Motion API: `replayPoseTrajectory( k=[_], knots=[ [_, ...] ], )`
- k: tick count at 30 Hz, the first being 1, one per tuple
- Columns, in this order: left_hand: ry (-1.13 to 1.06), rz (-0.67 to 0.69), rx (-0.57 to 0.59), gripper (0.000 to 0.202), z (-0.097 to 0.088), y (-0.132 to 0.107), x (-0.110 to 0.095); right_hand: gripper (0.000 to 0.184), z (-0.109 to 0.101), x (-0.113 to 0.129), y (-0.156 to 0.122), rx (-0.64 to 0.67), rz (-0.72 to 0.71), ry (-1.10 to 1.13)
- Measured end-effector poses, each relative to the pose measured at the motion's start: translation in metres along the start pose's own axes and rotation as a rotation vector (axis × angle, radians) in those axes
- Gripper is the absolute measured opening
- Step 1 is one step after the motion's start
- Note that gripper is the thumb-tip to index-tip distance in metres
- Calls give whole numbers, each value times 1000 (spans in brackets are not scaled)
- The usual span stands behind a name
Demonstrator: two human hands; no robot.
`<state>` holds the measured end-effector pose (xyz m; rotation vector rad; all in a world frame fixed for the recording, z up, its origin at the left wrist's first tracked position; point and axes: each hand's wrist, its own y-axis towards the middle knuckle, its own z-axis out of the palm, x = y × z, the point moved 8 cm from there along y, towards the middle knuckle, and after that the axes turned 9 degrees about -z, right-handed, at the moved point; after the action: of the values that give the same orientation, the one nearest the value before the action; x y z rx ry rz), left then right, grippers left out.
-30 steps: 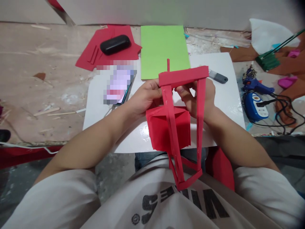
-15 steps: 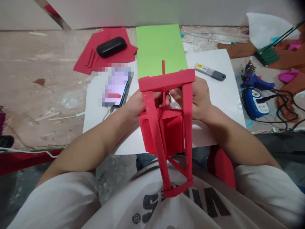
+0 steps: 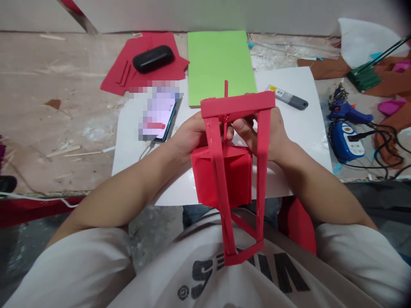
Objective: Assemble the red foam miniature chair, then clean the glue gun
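Observation:
I hold a red frame [image 3: 237,107] of foam strips upright over the white sheet [image 3: 302,128], with a red folded paper block [image 3: 224,177] inside it. My left hand [image 3: 191,137] grips the frame's left post and the block's top. My right hand [image 3: 265,134] is closed round the right post, its fingers pinching a thin red stick [image 3: 226,92] that pokes up through the top bar. The frame's lower end hangs over my lap.
A green sheet [image 3: 218,64] lies behind the frame. A phone [image 3: 160,117], red paper [image 3: 141,75] with a black case [image 3: 153,59] sit at the left. A utility knife [image 3: 289,97] and blue glue gun [image 3: 346,113] with cables are at the right.
The frame tilted left half a second ago and has swung back to the right and upright. Both hands stayed closed on it.

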<state>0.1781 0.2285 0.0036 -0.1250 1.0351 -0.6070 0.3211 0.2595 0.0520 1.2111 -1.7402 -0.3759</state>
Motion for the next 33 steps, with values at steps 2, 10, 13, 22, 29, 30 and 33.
replayPoseTrajectory(
  k=[2,10,13,22,29,30,33],
  knots=[
    [-28,-7,19,21,1,0,0,57,2,-5,-1,-1,41,7],
    [-68,7,43,43,1,5,5,56,0,-1,-1,2,49,30],
    [-84,-4,72,45,0,6,7,51,0,2,0,7,36,39],
    [-19,-39,87,37,2,-5,8,63,5,3,4,64,56,69],
    [18,-5,69,23,0,-4,5,48,-3,13,7,-2,-71,3],
    [16,-8,56,23,0,-4,5,45,-3,14,7,-14,-87,6],
    [-4,-36,35,21,-2,-6,7,35,-1,14,7,-16,-85,62]
  ],
)
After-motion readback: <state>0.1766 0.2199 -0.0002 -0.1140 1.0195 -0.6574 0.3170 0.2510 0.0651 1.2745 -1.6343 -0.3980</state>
